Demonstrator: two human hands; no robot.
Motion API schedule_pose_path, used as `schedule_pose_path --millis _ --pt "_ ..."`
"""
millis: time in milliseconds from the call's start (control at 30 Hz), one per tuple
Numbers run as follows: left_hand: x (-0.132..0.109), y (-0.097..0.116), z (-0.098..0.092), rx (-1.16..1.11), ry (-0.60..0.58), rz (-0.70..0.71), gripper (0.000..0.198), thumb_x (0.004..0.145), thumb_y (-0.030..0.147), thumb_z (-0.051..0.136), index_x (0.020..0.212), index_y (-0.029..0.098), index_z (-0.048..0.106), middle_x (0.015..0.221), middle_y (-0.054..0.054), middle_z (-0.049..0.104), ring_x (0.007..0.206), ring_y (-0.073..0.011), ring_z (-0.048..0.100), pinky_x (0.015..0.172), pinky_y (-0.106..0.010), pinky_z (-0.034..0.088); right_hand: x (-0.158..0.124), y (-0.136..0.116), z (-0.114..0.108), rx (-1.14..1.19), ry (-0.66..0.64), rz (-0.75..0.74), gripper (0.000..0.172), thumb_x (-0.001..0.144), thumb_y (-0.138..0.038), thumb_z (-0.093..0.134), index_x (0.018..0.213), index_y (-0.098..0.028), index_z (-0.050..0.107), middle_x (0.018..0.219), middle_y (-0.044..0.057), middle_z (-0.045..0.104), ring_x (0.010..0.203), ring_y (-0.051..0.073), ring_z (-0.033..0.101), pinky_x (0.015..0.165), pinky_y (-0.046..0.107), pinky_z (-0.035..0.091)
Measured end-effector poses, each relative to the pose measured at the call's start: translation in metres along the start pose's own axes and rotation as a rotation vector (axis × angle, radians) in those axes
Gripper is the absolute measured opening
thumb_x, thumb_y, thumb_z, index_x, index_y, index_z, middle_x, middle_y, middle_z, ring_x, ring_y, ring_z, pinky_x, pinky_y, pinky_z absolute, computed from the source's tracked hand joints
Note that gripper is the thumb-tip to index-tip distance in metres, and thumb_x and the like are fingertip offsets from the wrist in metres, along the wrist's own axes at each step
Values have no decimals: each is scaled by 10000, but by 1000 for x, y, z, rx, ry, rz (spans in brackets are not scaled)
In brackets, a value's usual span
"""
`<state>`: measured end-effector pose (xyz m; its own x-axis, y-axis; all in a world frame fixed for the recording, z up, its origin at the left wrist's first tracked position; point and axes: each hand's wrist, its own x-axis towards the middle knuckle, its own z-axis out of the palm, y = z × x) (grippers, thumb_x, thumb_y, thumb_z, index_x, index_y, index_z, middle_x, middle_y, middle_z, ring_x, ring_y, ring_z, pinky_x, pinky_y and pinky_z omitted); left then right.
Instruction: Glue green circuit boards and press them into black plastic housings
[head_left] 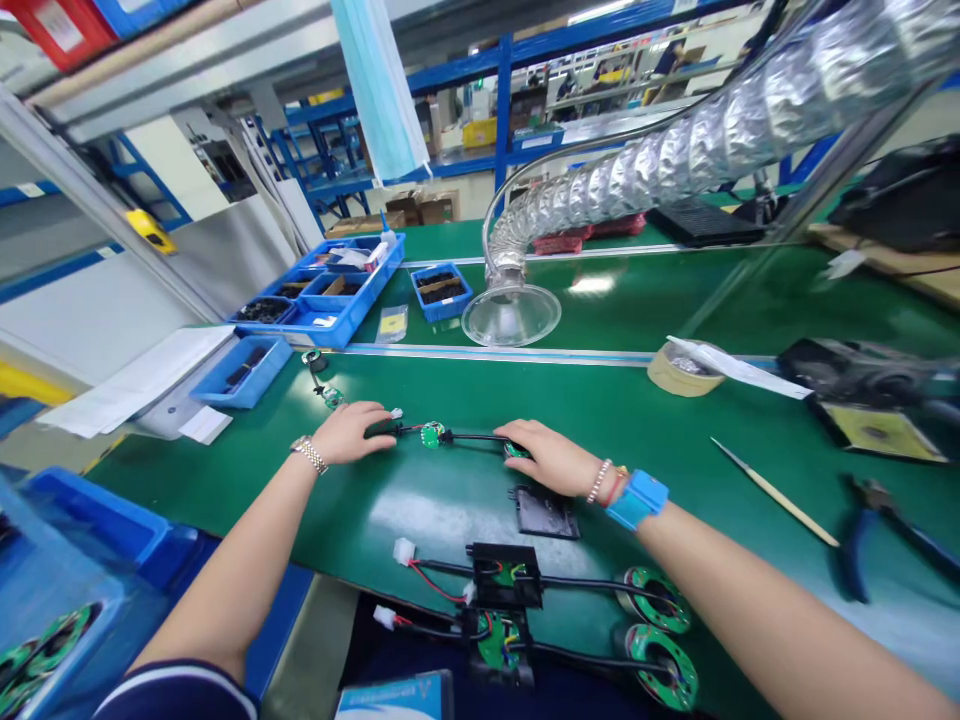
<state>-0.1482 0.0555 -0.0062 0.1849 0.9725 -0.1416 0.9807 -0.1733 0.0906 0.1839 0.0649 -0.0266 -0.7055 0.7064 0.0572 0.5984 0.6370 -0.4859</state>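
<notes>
My left hand (pixel 351 432) lies on the green mat, fingers curled over the black cable by its white connector (pixel 395 413). A small round green circuit board (pixel 432 434) sits on the cable between my hands. My right hand (pixel 546 455) rests palm down with its fingers closed over the cable's other end, where a bit of green board shows. A black plastic cover (pixel 545 512) lies just in front of my right hand. Nearer me lie two finished cable assemblies (pixel 504 578) with black housings and green ring boards (pixel 654 598).
Blue parts bins (pixel 330 292) stand at the back left. A silver extraction hose with a clear funnel (pixel 511 312) hangs over the mat's middle. A tape roll (pixel 681 368), a thin stick (pixel 772 494) and pliers (pixel 874 500) lie to the right. A blue crate (pixel 82 540) sits at my left.
</notes>
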Motion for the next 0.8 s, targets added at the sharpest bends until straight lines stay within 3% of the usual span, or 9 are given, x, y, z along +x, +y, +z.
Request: schedule_pose_path --millis 67,200,267,367,433,533,667,800 --pt "-7 -2 5 -28 9 30 433 691 294 587 1119 229 564 1276 -65 470 1178 -265 413 997 -371 317 -1 2 0 -2 4 7 354 786 -170 553 1134 -112 532 1128 123 552 1031 225 507 926 365 404" --pt "-27 -20 1 -111 67 19 405 661 160 526 1062 162 581 1297 -113 430 1186 -266 410 984 -374 354 -2 4 2 -18 16 8 355 787 -163 548 1135 -95 530 1132 130 546 1037 229 501 934 359 397" --pt "-36 -27 -8 -354 173 22 357 672 192 542 1026 177 582 1310 -97 416 1203 -260 392 960 -371 384 -2 4 2 -29 14 4 348 788 -162 546 1129 -96 533 1125 128 550 1030 232 503 929 363 400" --pt "-44 -28 -20 -896 355 0 318 654 278 635 954 185 590 1267 -90 460 1170 -267 427 891 -370 443 1 3 3 -43 19 6 331 786 -161 542 1113 -109 541 1101 121 562 999 229 519 912 367 411" --pt "-45 -23 -22 -1085 367 -60 310 578 281 716 852 177 614 1112 -84 571 1048 -251 524 834 -350 475 2 1 3 -53 24 13 323 786 -164 539 1104 -108 544 1079 124 570 978 229 530 899 370 418" --pt "-41 -17 -20 -1167 385 -169 293 495 274 770 710 153 613 809 -62 637 760 -207 602 711 -345 509 3 1 5 -63 31 14 319 789 -176 533 1103 -121 545 1061 119 577 966 228 536 890 371 421" --pt "-33 -30 -18 -1215 694 -278 320 622 435 647 719 157 523 703 -28 581 626 -140 566 629 -318 508 2 1 6 -58 42 6 320 791 -176 520 1108 -142 544 1078 108 572 980 224 530 894 371 420" --pt "-37 -59 -19 -1126 922 -404 291 613 393 625 686 159 469 615 1 516 573 -115 530 563 -262 480 1 2 5 -74 19 10 323 792 -180 514 1110 -130 546 1085 113 567 989 226 528 900 367 420"
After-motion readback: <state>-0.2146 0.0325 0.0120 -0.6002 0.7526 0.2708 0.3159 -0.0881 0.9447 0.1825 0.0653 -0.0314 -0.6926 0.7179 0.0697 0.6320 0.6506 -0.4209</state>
